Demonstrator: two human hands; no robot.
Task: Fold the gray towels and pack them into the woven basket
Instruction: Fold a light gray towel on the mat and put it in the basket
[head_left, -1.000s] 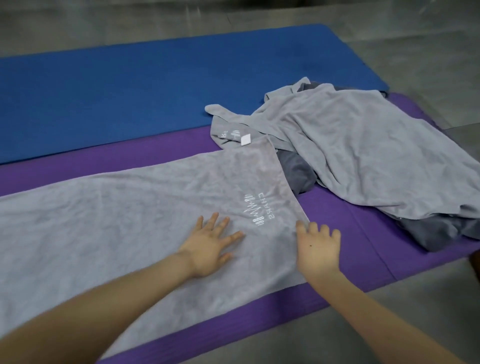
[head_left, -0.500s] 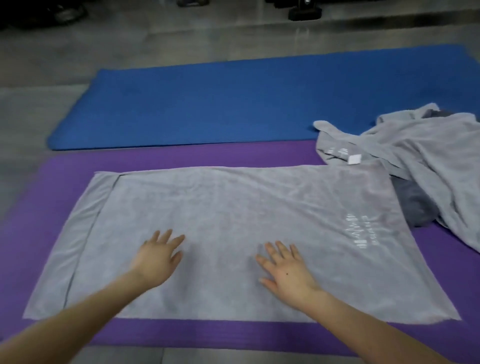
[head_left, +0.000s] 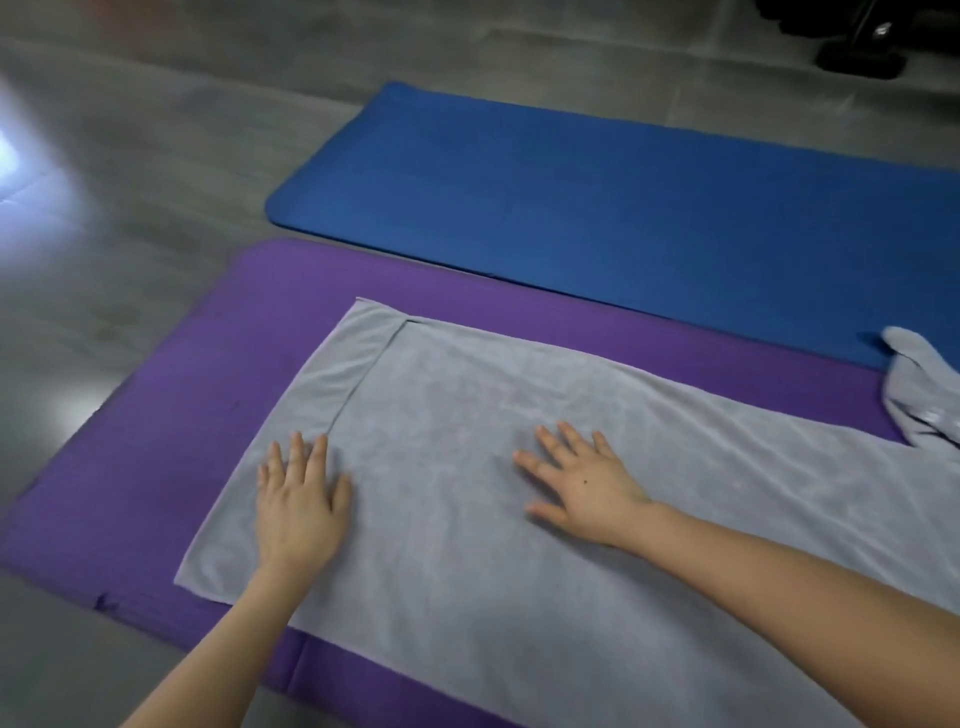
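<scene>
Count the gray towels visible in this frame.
2. A spread towel lies on the purple mat under the left hand and right hand; a crumpled towel pokes in at the right edge, by the blue mat. More may lie off-frame.

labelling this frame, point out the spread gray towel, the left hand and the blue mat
spread gray towel (head_left: 447, 400): head view, bare cloth beyond the hands
left hand (head_left: 298, 501): head view, back of the hand
blue mat (head_left: 597, 208): head view, bare middle of it
</scene>
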